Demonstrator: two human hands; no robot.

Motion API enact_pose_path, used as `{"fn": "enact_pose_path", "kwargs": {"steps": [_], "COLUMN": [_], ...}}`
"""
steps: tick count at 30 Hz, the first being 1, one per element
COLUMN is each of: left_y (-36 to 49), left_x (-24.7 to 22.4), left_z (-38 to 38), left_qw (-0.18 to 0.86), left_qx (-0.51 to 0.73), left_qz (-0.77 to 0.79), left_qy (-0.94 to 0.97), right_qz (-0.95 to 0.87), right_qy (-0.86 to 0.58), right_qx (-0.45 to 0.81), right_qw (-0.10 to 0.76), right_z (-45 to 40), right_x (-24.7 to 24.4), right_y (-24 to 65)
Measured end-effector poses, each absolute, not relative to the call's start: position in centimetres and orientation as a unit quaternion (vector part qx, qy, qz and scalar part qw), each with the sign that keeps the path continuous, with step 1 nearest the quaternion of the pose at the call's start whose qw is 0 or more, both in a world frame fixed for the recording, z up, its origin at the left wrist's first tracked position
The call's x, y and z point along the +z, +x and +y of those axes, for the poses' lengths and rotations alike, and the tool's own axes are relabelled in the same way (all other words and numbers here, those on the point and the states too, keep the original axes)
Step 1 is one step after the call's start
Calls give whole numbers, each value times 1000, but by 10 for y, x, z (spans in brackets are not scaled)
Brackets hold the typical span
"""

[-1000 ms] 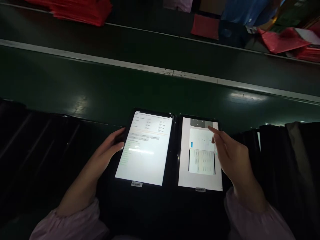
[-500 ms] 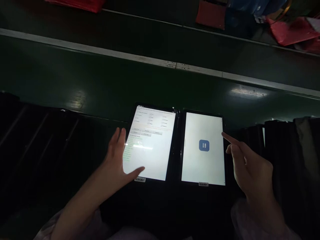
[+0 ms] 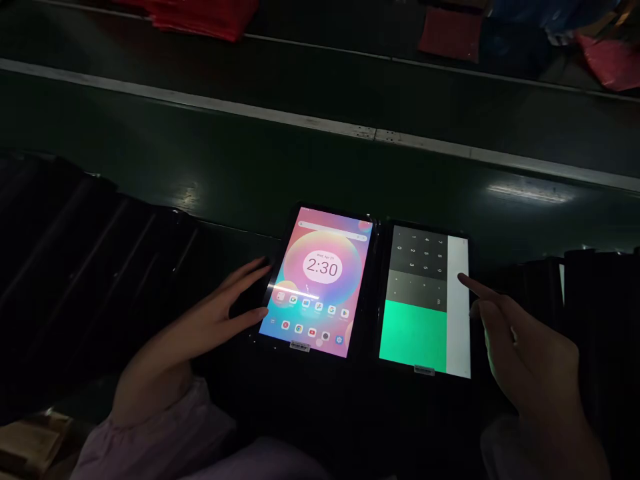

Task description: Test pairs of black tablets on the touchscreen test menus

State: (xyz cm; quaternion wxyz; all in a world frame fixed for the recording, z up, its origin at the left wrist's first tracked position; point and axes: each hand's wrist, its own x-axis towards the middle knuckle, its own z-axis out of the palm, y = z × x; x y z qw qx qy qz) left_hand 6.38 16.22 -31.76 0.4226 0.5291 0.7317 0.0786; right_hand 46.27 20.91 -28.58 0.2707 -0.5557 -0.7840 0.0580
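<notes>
Two lit tablets lie side by side. The left tablet (image 3: 325,283) shows a pink and blue home screen with a clock reading 2:30 and app icons. On the right tablet (image 3: 425,300) is a sideways calculator keypad with a green block and a white strip. My left hand (image 3: 225,307) is at the left tablet's left edge, fingers apart, thumb tip at the lower left of its screen. My right hand (image 3: 525,340) has its index finger stretched to the white strip of the right tablet, the other fingers curled, holding nothing visible.
Dark stacked items (image 3: 115,233) stand at the left, and more dark upright items (image 3: 600,287) at the right. A pale metal strip (image 3: 300,122) crosses the green surface behind the tablets. Red packages (image 3: 205,17) lie at the top, with red and blue ones at top right.
The left tablet went from a test list to the home screen, the right one from a pause icon to a calculator. My left hand pulled back from over the left screen to its edge.
</notes>
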Motion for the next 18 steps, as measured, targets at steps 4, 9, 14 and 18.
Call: {"fn": "enact_pose_path", "kwargs": {"steps": [4,9,14,18], "left_y": [55,54,59,59], "left_x": [-322,-328,-326,-327], "left_z": [160,156,156,154], "left_qw": [421,389,405,404], "left_qx": [60,56,58,70], "left_qz": [710,695,707,716], "left_qy": [562,603,577,565], "right_qz": [-776,-782,-794,-798], "right_qy": [-564,-559,-540,-535], "right_qx": [65,74,83,89], "right_qw": [276,266,267,263], "right_z": [207,205,204,203], "right_x": [-286,-288,-292,-294], "right_y": [464,465,462,461]}}
